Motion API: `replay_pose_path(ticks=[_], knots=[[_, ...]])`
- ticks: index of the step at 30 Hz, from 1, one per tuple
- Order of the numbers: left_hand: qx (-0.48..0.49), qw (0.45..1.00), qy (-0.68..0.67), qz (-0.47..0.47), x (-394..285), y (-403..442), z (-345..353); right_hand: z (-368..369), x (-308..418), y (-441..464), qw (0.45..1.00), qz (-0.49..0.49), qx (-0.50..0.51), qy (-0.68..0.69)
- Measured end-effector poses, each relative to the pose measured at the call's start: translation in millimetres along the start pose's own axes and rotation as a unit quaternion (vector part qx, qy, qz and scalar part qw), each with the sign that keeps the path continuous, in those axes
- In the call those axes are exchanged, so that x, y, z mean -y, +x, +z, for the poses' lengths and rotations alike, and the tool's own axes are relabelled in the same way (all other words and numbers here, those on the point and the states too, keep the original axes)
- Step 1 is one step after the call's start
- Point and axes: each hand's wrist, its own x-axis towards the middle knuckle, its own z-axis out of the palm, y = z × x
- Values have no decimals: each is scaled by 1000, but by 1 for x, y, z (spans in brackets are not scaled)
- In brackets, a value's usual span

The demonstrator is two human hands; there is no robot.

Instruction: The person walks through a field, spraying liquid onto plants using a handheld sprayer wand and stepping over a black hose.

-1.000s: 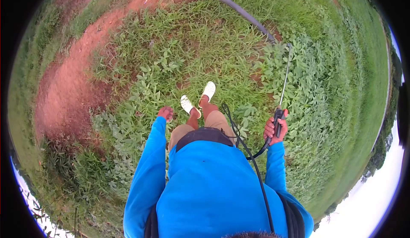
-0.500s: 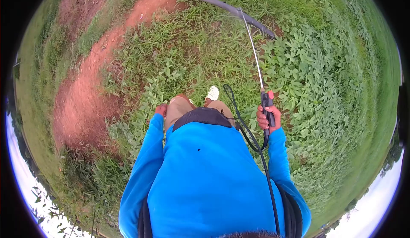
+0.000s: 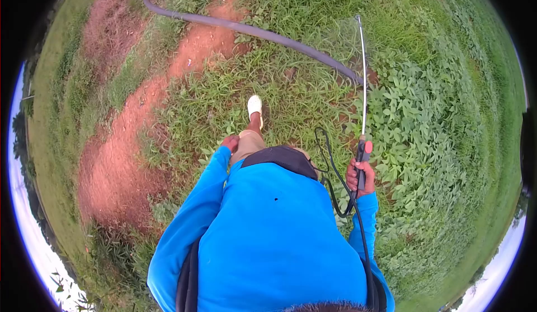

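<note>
My right hand [image 3: 361,176] is wrapped round the black handle of a spray wand [image 3: 364,88] with a red trigger part. The wand's thin metal tube points forward, its tip above the grass, with a faint mist beside it. A black hose [image 3: 362,231] runs from the handle and loops beside my waist. My left hand [image 3: 230,142] hangs beside my left thigh, its fingers curled and partly hidden; whether it holds anything cannot be made out.
A thick grey pipe [image 3: 251,30] lies across the grass ahead, its right end behind the wand. Bare red soil [image 3: 126,144] stretches along the left. Leafy low plants [image 3: 430,144] cover the right. One white shoe [image 3: 255,106] is on the grass.
The wand has swung left over the pipe, then back right. One foot has come forward while the other has gone out of sight. More of the grey pipe shows at the upper left.
</note>
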Motion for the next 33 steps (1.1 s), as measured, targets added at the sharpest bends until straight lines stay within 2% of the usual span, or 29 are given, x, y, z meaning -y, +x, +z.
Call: replay_pose_path(ticks=[1,3,5,6,8,10,11,12,14,16,19,23,26,28,30,33], knots=[[16,999,45,16,7,28,-11,11,1,23,1000,7,-4,-4],[-4,988,69,140,26,76,-38,37,0,79,1000,8,13,-10],[11,989,126,73,26,134,-65,67,-4,149,998,21,35,-48],[10,987,134,84,16,177,-96,86,-1,183,996,19,35,-79],[10,999,34,-17,-18,268,-163,130,12,259,992,-2,53,-111],[27,979,-91,-180,15,268,-180,176,21,296,986,10,54,-156],[29,956,-151,-249,11,273,-188,199,34,309,986,16,49,-162],[32,957,-147,-250,-8,276,-204,218,42,320,986,36,66,-151],[10,952,-243,-184,-60,283,-231,256,58,331,987,45,77,-133],[23,955,-233,-181,-83,309,-247,286,71,332,979,41,104,-168],[39,959,-215,-182,-107,332,-249,298,78,337,984,22,100,-147],[65,955,-189,-219,-123,341,-222,287,73,319,991,-26,54,-124],[156,942,-174,-241,-118,350,-194,277,77,293,997,-7,10,-70],[159,940,-168,-253,-125,344,-178,261,77,279,999,4,-9,-31],[160,937,-162,-264,-130,343,-168,238,78,269,997,38,-5,71],[158,937,-102,-294,-131,364,-159,213,86,253,990,49,-10,130]])
